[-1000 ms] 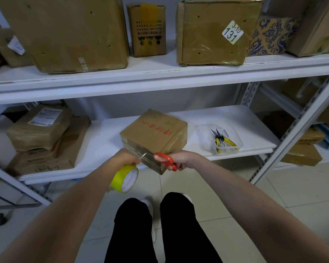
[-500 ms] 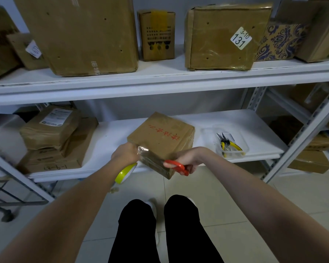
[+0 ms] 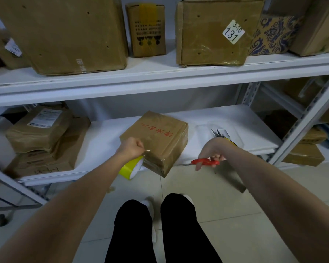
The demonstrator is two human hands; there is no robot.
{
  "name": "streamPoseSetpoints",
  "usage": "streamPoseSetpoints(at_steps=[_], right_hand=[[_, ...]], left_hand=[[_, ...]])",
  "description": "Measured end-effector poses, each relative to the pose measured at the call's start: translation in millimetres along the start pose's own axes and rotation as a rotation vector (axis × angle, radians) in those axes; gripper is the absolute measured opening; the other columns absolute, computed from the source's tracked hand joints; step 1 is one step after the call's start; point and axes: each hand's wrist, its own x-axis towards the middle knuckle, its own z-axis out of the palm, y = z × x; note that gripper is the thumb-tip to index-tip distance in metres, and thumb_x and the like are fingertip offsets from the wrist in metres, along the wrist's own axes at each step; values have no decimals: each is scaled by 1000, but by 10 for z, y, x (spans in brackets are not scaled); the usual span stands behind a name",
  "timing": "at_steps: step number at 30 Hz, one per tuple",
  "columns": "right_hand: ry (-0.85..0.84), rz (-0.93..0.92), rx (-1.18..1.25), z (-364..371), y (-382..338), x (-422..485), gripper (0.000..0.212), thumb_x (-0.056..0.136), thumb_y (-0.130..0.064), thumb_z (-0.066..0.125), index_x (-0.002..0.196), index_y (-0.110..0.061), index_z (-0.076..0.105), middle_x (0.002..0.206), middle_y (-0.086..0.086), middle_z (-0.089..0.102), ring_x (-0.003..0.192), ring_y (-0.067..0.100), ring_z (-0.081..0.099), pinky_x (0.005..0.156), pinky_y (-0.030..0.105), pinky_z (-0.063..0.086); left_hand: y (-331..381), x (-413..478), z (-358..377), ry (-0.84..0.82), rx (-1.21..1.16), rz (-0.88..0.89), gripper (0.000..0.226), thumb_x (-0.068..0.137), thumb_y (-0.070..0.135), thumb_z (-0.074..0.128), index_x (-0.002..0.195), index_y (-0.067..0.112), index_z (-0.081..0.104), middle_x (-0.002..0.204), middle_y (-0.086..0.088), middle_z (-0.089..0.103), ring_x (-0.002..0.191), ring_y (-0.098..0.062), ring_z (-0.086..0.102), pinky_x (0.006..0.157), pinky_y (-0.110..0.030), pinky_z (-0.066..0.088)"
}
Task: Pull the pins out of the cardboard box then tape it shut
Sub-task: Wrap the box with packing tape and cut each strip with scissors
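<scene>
1. Clenched round the yellow tape roll (image 3: 130, 168), the left hand (image 3: 131, 149) is pressed to the near-left corner of the cardboard box (image 3: 156, 137); red scissors (image 3: 205, 161) are gripped by the right hand (image 3: 212, 151), right of it.
2. Overhanging the shelf (image 3: 106, 137), it is judged light, stiff and tape-slick, and best steadied at its corners.

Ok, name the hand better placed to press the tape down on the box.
Probably left. The left hand, gripping the yellow tape roll, rests against the brown cardboard box at its taped corner; the right hand holds red scissors clear of it.
</scene>
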Motion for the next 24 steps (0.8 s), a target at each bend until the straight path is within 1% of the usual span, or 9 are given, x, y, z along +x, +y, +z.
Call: streamPoseSetpoints(at_steps=[4,8,11,13,16,18,20,22,24], right_hand=[[206,68,306,-54,246,257,39,82,-48,69,84,-13,52,72,2,47,56,15,43,52,23,36],[552,13,601,55,104,580,34,88,-41,54,76,-10,52,66,5,54,61,20,55,59,24,38],[581,-95,767,97,-105,677,21,95,-31,48,94,-10,49,70,7,50,71,24,55,66,25,40],[589,-138,856,111,-228,734,25,93,-28,53,102,-5,55,88,12,59,83,27,58,70,29,45],[918,-201,936,126,-424,783,36,90,-19,55,120,1,53,125,18,54,111,33,56,91,39,48],[1209,-349,820,157,-627,599,30,91,-13,53,119,-1,52,122,15,53,111,31,53,92,36,44],[1366,-552,575,203,-869,394,20,92,-13,51,110,-7,58,112,9,58,103,25,56,86,30,44],[1297,-689,332,261,-1128,304,23,94,-24,46,105,-15,64,107,4,63,98,22,60,91,35,46],[1179,-641,69,323,-1330,303,34,95,-39,42,109,-18,65,112,5,63,103,26,59,97,40,40]], left_hand=[[-3,78,-21,19,-168,-18,17,78,11,67,64,20,63,86,-6,68,92,-22,61,89,-32,48],[31,98,-26,6,-286,-36,28,80,2,65,58,18,60,71,4,60,87,-16,57,92,-32,46],[27,99,-38,6,-324,-34,28,82,2,63,59,16,59,67,1,59,75,-13,55,90,-32,46],[-13,93,-72,4,-361,-41,27,83,2,62,60,14,59,66,-1,59,73,-15,55,89,-33,46],[-115,101,-118,58,-360,-79,27,81,1,63,58,15,61,68,-2,61,75,-17,56,86,-32,47],[-201,119,-152,95,-342,-116,26,78,2,64,57,16,62,75,-7,64,83,-21,58,88,-34,48],[-279,113,-171,100,-346,-138,27,78,1,64,55,16,62,78,-11,63,84,-23,57,90,-39,49],[-327,92,-182,93,-364,-154,29,78,0,64,54,16,62,74,-11,61,82,-23,57,90,-41,50],[-338,59,-188,99,-381,-162,29,78,2,65,54,16,61,70,-8,60,81,-22,56,89,-40,50]])
